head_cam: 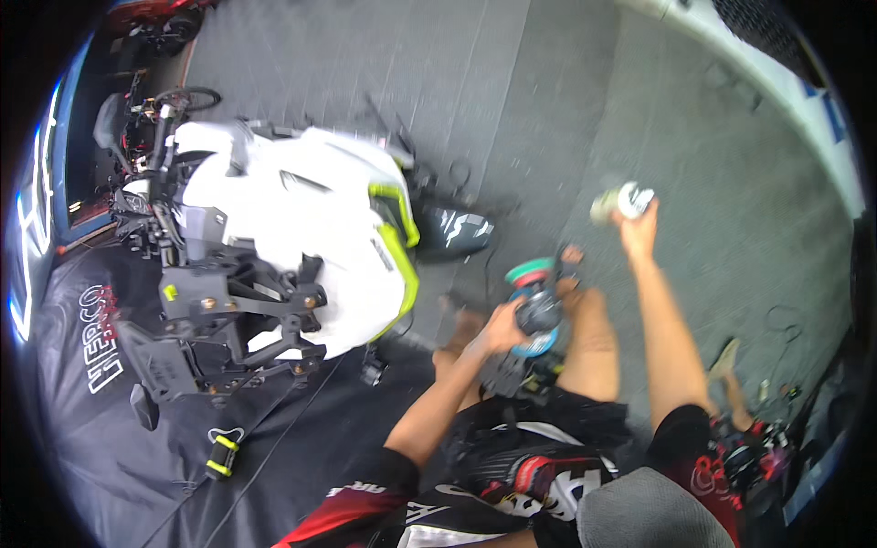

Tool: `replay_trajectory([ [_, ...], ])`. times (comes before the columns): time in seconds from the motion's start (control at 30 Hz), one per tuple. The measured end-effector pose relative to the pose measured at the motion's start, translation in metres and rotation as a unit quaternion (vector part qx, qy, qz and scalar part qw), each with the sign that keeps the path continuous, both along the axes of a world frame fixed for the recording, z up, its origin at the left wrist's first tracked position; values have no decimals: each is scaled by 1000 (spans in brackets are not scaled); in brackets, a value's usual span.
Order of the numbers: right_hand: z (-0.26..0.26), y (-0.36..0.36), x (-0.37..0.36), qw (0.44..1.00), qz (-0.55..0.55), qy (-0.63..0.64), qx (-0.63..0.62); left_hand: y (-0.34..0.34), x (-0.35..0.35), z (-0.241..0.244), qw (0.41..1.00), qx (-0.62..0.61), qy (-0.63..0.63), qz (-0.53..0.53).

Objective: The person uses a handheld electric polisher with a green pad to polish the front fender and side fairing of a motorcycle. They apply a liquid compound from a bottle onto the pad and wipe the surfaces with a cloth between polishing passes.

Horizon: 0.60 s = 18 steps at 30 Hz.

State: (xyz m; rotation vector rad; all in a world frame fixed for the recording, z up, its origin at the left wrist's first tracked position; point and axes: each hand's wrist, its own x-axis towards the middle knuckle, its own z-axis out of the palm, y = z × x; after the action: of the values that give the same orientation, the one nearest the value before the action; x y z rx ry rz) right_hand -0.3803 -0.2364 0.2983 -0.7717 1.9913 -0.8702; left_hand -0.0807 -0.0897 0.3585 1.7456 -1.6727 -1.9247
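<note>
My left hand (507,330) grips the dark head of a blue-and-black power polisher (538,315), held between my knees. Its round pad (529,272), green with a red layer, faces away from me. Out to the right, my right hand (638,229) is closed around a bottle (620,203) with a white part and a pale greenish part; motion blurs it. To my left is a white motorcycle (288,205) with yellow-green trim (397,264) on its bodywork. Both hands are apart from the motorcycle.
A black sheet (308,472) bearing writing lies lower left, with cords and a small black-and-yellow device (223,454). Grey floor (562,103) stretches ahead. Another person (743,438) is at lower right. A bicycle wheel (195,99) shows at upper left.
</note>
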Motion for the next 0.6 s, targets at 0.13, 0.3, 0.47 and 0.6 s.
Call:
replay_trajectory([
  [0.13,156,-6,-73,988,102,-71,-97,-34,-41,82,985,-99,110,84],
  [0.3,390,13,-148,972,163,-23,-166,-99,-114,198,933,-12,311,183],
  [0.47,423,9,-160,980,170,-59,-84,-177,-139,246,919,-123,323,189],
  [0.6,371,-14,-128,980,157,-121,-32,-238,-119,275,895,-233,323,199],
])
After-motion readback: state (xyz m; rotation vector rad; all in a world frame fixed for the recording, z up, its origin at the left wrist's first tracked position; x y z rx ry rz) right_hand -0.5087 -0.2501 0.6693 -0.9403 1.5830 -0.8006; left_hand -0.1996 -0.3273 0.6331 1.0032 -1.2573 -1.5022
